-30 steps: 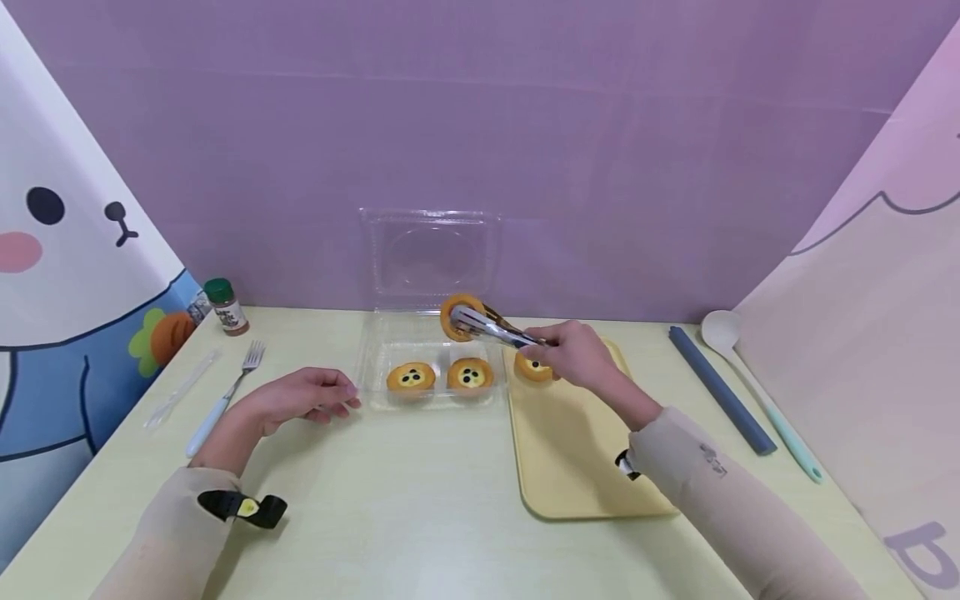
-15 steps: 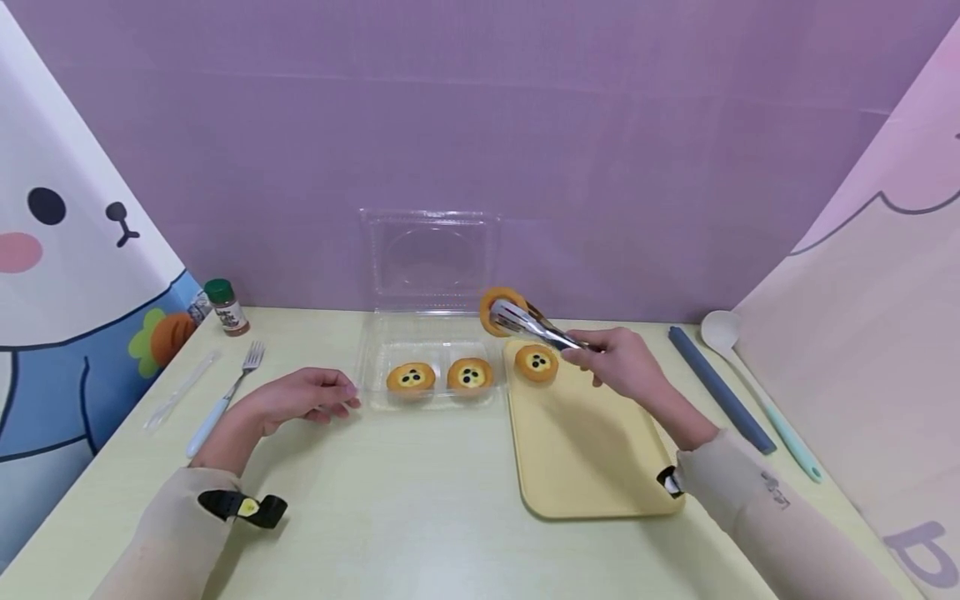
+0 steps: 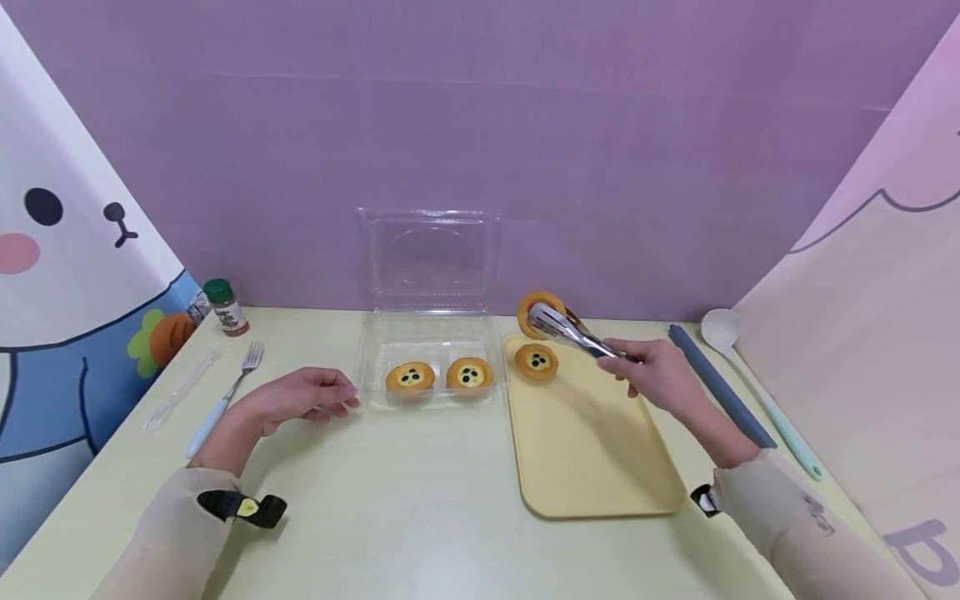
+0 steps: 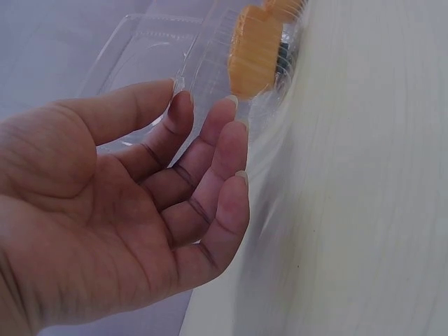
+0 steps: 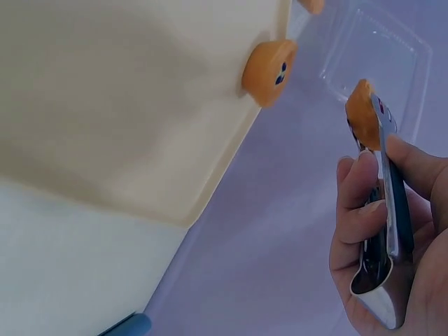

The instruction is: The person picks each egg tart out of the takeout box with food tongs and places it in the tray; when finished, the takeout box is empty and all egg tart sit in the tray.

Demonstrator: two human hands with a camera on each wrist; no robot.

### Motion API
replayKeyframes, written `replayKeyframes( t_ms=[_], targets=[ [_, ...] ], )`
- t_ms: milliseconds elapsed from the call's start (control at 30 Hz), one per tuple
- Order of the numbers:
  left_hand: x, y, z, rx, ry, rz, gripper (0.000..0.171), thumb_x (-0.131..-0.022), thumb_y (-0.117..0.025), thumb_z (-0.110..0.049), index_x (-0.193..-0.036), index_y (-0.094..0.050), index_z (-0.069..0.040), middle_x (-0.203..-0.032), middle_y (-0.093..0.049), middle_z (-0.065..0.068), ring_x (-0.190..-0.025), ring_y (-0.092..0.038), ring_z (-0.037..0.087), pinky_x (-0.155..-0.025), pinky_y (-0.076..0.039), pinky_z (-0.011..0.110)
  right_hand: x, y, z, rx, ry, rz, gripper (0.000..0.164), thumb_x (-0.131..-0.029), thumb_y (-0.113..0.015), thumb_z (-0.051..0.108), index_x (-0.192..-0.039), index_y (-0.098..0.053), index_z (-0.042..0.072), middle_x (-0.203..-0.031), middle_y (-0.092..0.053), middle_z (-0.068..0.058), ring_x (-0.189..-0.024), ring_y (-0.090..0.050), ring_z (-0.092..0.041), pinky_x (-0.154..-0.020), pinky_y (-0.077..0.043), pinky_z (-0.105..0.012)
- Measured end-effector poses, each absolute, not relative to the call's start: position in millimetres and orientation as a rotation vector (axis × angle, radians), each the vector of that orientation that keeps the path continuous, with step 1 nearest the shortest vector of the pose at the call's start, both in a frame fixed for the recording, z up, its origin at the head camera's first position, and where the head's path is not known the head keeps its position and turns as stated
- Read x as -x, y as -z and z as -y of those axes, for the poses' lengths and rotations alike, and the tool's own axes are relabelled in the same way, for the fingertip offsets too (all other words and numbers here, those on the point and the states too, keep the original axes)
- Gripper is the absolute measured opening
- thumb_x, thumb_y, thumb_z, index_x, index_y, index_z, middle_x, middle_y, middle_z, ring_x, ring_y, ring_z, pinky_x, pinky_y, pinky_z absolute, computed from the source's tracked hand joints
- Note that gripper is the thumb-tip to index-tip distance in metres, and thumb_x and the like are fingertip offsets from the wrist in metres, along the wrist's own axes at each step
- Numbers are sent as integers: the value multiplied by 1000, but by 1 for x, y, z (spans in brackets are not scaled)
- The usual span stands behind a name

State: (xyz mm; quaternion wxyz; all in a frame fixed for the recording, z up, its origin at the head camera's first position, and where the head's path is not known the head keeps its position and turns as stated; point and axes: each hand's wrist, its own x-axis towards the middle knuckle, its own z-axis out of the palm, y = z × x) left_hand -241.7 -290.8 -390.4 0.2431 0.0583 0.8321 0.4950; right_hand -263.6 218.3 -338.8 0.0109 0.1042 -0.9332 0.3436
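My right hand [image 3: 652, 372] grips metal tongs [image 3: 573, 331], whose tips pinch an egg tart [image 3: 534, 302] in the air above the tray's far edge. The right wrist view shows that tart [image 5: 362, 115] between the tong arms. Another tart [image 3: 536, 362] lies on the yellow tray [image 3: 592, 467], at its far left corner. Two more tarts, one on the left [image 3: 410, 377] and one on the right [image 3: 469, 377], sit in the front of a clear plastic clamshell box [image 3: 431, 327] with its lid up. My left hand [image 3: 303, 394] is beside the box's left front corner, loosely curled and holding nothing.
Left of my left hand lie a fork [image 3: 225, 404] and a clear wrapped utensil [image 3: 182, 390]. A green-capped jar [image 3: 227, 307] stands behind them. A dark blue bar [image 3: 720, 383] and a white spoon with a mint handle [image 3: 761, 392] lie on the right.
My right hand has moved right with the tongs and the held tart, from over the clear box to the tray's far edge. The left hand has stayed in place.
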Motion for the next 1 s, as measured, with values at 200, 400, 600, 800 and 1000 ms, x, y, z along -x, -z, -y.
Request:
replayKeyframes(
  t_ms=[200,400,600,800,1000],
  targets=[
    [242,391,290,-156,-1358,-2271,31,-104,-54,-29,-117,-61,-2,-121,-68,11,-104,-64,20,-88,-52,35,256,339,-238,-256,-994,2970,51,-93,-70,41,-134,-65,10,-66,-65,3,-57,-60,-16,-45,-36,-30],
    [242,391,290,-151,-1362,-2271,31,-104,-55,-29,-117,-61,-2,-121,-68,12,-104,-64,20,-88,-52,35,250,343,-256,-238,-936,2999,50,-95,-67,40,-134,-65,9,-65,-65,2,-57,-61,-16,-45,-37,-30],
    [242,389,290,-149,-1360,-2277,31,-104,-54,-29,-117,-61,-2,-123,-67,13,-104,-64,20,-88,-52,35,246,350,-270,-207,-973,3017,50,-95,-68,38,-133,-64,5,-71,-65,0,-55,-57,-12,-45,-39,-29],
    [240,389,290,-151,-1358,-2282,32,-104,-54,-30,-117,-61,-2,-122,-68,12,-105,-64,19,-88,-52,35,243,361,-279,-191,-1001,3051,54,-96,-66,39,-136,-61,3,-79,-68,-8,-53,-56,-14,-44,-37,-29],
    [240,390,290,-163,-1364,-2279,31,-104,-54,-29,-117,-61,-2,-120,-68,10,-106,-64,21,-88,-52,35,242,369,-282,-200,-999,3070,54,-96,-66,37,-136,-60,2,-81,-69,-10,-55,-58,-18,-44,-41,-30]
  ],
)
